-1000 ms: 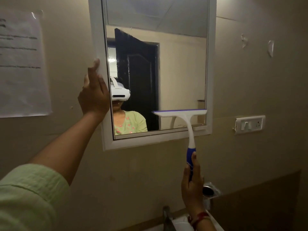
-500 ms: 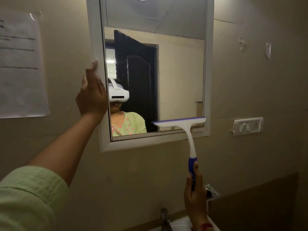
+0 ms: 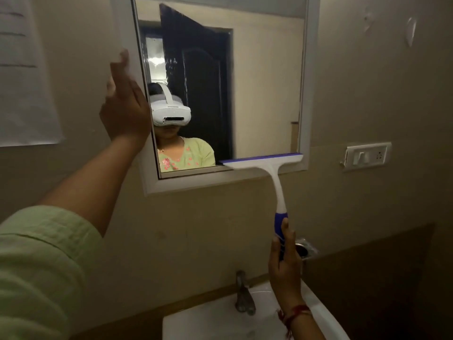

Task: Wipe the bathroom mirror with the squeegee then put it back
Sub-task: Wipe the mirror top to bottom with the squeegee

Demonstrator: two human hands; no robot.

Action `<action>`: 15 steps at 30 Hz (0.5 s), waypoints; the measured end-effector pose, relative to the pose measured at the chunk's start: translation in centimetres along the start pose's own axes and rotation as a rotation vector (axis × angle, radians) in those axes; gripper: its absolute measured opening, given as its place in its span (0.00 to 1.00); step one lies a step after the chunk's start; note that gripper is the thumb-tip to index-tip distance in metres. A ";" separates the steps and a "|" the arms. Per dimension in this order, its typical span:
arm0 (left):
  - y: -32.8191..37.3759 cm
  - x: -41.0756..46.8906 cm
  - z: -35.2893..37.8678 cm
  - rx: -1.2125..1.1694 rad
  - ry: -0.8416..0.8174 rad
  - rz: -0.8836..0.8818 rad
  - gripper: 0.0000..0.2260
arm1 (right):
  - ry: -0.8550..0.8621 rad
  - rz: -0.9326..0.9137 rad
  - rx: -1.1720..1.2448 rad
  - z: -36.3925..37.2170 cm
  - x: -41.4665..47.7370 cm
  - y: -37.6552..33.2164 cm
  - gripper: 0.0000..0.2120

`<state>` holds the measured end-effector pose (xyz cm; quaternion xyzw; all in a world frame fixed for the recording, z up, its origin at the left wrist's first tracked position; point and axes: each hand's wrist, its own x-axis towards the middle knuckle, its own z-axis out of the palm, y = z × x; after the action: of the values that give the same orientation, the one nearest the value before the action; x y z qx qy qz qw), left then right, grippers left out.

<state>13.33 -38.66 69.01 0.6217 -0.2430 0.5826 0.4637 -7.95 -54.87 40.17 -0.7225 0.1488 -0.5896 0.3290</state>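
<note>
A white-framed mirror [image 3: 264, 82] hangs on the beige wall. The squeegee [image 3: 272, 173] is white with a blue rubber blade and a blue grip. Its blade lies across the mirror's bottom right corner, at the lower frame edge. My right hand [image 3: 285, 263] is closed around the blue grip, below the mirror. My left hand [image 3: 125, 106] presses flat against the mirror's left frame, fingers pointing up. The glass reflects a person in a green top with a white headset.
A white sink [image 3: 220, 320] with a metal tap [image 3: 244, 295] sits below the mirror. A round metal holder [image 3: 302, 250] is fixed to the wall behind my right hand. A switch plate [image 3: 366, 155] is right of the mirror, and a paper sheet [image 3: 24, 82] hangs at left.
My right hand has drawn the squeegee down the right side of the glass to the bottom frame. My left hand stays on the left frame. The view has dropped, showing more of the sink.
</note>
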 end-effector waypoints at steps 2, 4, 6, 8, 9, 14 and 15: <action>-0.2 0.0 0.0 0.005 0.002 0.005 0.18 | 0.012 0.005 0.037 -0.2 0.5 -0.6 0.26; -0.2 0.0 0.1 0.003 0.000 0.009 0.19 | 0.025 -0.028 0.088 0.1 1.9 -1.5 0.24; -0.3 0.1 0.1 0.003 -0.003 0.011 0.19 | 0.040 -0.062 0.123 0.6 2.9 -2.3 0.24; -0.4 0.1 0.2 0.008 -0.002 0.010 0.19 | 0.057 -0.073 0.130 1.0 3.0 -2.4 0.24; -0.4 0.1 0.2 0.012 -0.001 0.012 0.19 | 0.062 -0.074 0.116 1.0 2.6 -2.2 0.24; -0.2 0.1 0.0 0.004 -0.009 0.014 0.19 | 0.016 -0.038 0.002 0.1 -0.2 -0.3 0.26; -0.1 0.1 0.0 0.001 -0.010 0.016 0.19 | 0.012 -0.047 -0.011 -0.1 -0.3 -0.2 0.26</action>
<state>13.42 -38.58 69.04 0.6229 -0.2499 0.5834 0.4573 -8.19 -54.59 40.04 -0.7239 0.1369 -0.6009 0.3101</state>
